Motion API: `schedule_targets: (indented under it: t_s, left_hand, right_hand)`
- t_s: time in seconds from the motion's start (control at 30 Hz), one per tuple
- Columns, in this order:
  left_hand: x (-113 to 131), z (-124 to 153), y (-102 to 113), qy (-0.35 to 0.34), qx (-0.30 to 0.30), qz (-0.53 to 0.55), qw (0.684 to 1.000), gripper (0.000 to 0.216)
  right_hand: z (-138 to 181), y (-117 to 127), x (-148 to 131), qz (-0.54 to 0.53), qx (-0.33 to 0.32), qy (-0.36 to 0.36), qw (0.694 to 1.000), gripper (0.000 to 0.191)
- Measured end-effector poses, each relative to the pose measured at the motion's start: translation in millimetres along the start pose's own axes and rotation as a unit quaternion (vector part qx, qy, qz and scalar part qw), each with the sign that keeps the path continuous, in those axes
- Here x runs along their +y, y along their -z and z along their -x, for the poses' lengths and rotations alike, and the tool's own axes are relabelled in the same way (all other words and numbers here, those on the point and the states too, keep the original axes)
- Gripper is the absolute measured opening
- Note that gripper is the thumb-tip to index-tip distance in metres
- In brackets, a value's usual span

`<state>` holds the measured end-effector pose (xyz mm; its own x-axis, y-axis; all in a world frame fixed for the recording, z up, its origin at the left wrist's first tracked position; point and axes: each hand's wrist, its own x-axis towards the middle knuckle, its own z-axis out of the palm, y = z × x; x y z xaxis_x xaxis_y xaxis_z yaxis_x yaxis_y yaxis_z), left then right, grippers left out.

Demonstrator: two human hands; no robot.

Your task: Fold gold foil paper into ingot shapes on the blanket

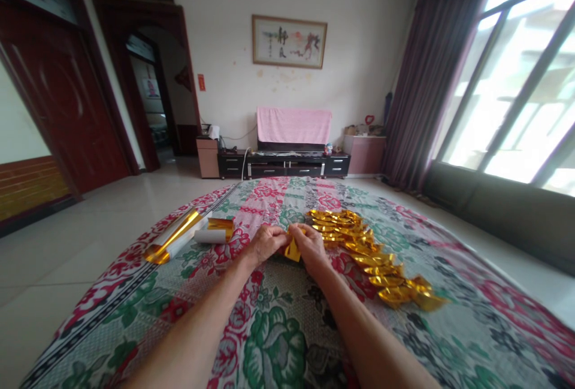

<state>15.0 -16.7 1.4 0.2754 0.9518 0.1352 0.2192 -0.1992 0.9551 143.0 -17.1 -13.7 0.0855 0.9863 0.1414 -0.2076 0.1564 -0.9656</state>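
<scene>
Both my hands meet over the middle of the table, pinching a small piece of gold foil paper (293, 251). My left hand (268, 243) grips its left side with fingers closed. On its right side my right hand (309, 245) has thumb and fingers pressed together on the same sheet. Part of the paper is hidden behind my fingers. Just right of my right hand lie several folded gold foil pieces (381, 269), shaped like ingots and set in overlapping rows. To the left rest curled gold foil sheets (175, 236) with white backs, and a smaller white-backed roll (211, 235).
A flowered cloth (274, 341) in red, green and grey covers the rounded table. Beyond it stand a low black cabinet (287, 169) and a pink cloth (294, 125) draped over a screen. A window (516, 89) and a purple curtain (420, 77) are at right.
</scene>
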Motion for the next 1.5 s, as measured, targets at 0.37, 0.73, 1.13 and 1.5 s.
schedule_targets:
  t_s: [0.37, 0.73, 1.13, 1.5]
  left_hand:
    - [7, 3, 4, 0.022, -0.039, 0.022, 0.999, 0.034]
    - [4, 4, 10, 0.002, -0.034, 0.052, 0.998, 0.028]
    - [4, 1, 11, 0.009, -0.036, 0.070, 0.997, 0.032]
    - [3, 2, 17, 0.041, -0.074, 0.030, 0.996, 0.035]
  right_hand:
    - [7, -1, -11, -0.029, -0.029, -0.021, 0.999, 0.030]
    - [13, -1, -22, -0.012, -0.040, -0.052, 0.998, 0.021]
    - [9, 2, -19, -0.045, -0.087, -0.078, 0.992, 0.025]
    - [9, 3, -14, -0.024, -0.083, -0.037, 0.996, 0.030]
